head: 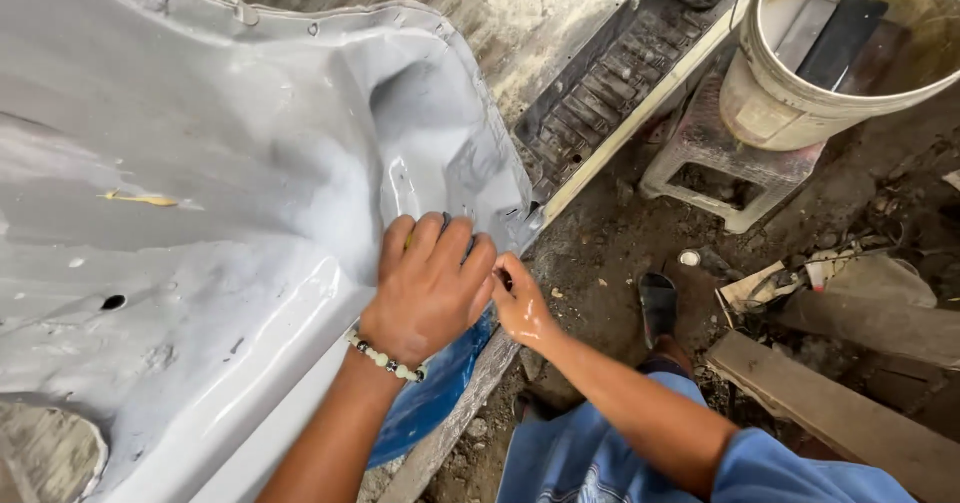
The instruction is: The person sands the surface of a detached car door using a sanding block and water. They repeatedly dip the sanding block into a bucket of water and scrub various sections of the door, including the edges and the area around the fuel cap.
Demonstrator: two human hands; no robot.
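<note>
Wet grey primer on a car body panel (pixel 200 163)
Left hand (pixel 430 288) flat, fingers together; right hand (pixel 520 308) pinching the panel edge; could slip and cut on wet metal

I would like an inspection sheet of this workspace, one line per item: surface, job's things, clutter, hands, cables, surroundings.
Surface: dirt floor, littered with debris and small stones.
Job's things: large grey body panel, wet and glossy, with small holes and a yellowish smear; blue part below its edge.
Clutter: wooden planks, scraps of card, a small round cap.
Hands: left hand pressed flat on the panel, beaded bracelet on the wrist, something under the fingers that cannot be made out; right hand at the panel's edge, wet.
Cables: dark wiry tangle at right, unclear.
Surroundings: dirty bucket with flat dark pieces, on a plastic stool; person's sandalled foot.
</note>
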